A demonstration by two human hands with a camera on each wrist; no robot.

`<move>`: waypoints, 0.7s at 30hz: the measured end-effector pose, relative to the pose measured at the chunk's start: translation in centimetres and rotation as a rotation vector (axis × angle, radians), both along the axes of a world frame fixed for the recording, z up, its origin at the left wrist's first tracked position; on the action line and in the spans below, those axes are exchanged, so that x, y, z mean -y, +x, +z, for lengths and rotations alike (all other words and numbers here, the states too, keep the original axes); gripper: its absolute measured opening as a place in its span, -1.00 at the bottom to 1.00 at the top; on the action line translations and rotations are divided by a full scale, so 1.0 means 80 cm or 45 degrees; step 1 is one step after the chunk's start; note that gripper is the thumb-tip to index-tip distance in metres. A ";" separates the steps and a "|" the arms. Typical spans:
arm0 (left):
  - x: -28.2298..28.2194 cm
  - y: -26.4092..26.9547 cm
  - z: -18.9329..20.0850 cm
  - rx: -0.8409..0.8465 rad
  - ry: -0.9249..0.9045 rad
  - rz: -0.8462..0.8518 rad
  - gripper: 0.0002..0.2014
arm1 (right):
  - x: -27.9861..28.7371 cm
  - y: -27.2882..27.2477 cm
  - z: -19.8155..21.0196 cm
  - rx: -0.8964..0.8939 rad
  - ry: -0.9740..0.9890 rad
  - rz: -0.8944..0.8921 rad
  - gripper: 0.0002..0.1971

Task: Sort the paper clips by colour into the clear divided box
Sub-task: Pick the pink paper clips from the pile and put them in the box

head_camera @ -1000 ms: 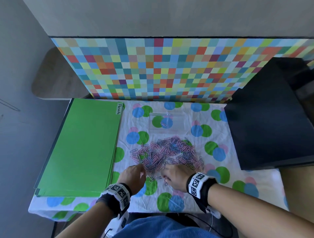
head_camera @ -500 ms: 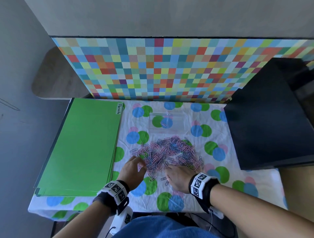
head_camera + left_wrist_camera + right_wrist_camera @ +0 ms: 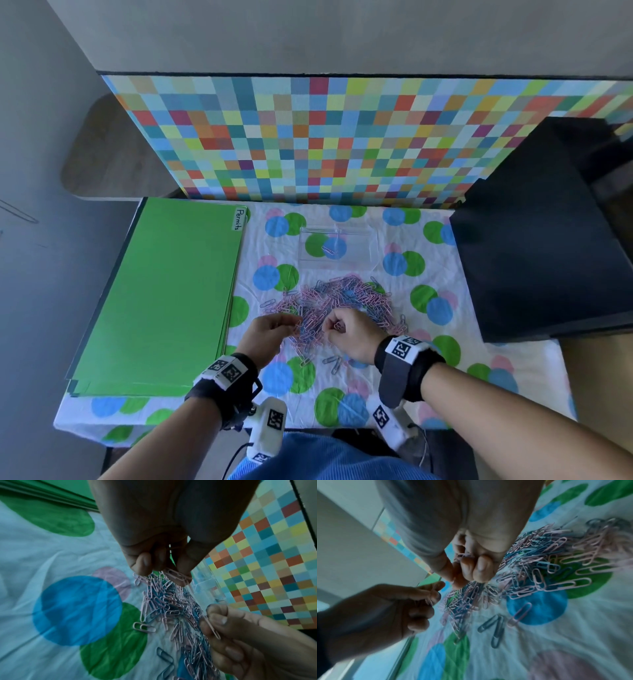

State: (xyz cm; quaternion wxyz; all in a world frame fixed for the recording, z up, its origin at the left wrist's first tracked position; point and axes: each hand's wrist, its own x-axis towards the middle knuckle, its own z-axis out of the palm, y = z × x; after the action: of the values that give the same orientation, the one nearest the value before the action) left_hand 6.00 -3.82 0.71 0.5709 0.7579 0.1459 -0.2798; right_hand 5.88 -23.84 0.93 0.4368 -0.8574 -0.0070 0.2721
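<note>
A heap of pink and blue paper clips [image 3: 337,299] lies mid-table on the spotted cloth. Behind it stands the clear divided box [image 3: 335,246], with one clip showing in it. My left hand [image 3: 294,323] hovers over the heap's near left edge and pinches pink clips [image 3: 178,575] between thumb and fingers. My right hand [image 3: 334,325] is just to its right, fingers curled, and grips pink clips [image 3: 463,557]; one pink clip [image 3: 212,628] sticks out of its pinch. The two hands are a few centimetres apart.
A stack of green folders [image 3: 164,294] labelled "Permits" fills the table's left side. A black box [image 3: 541,246] stands at the right. A chequered panel [image 3: 325,137] closes the back. A few loose clips [image 3: 334,363] lie near the front edge.
Both hands were low on the heap's near edge, picking at clips. They have since risen a little and drawn together, each now pinching pink clips.
</note>
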 end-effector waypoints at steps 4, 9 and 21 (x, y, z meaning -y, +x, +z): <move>0.003 0.002 0.002 -0.042 -0.018 -0.002 -0.83 | 0.002 0.006 -0.002 -0.148 0.102 -0.083 -0.85; 0.005 0.001 0.001 -0.069 -0.090 0.023 -0.80 | 0.005 0.008 0.005 -0.450 0.378 -0.265 -0.74; 0.057 0.019 0.034 -0.453 -0.852 0.600 -0.67 | -0.034 0.037 0.068 -0.164 0.129 -0.125 -0.73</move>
State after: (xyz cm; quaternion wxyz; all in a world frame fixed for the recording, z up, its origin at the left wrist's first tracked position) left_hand 7.54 -8.35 3.42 0.7989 0.4174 0.3121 -0.3001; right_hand 8.88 -21.09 6.39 0.4919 -0.8142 0.0494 0.3044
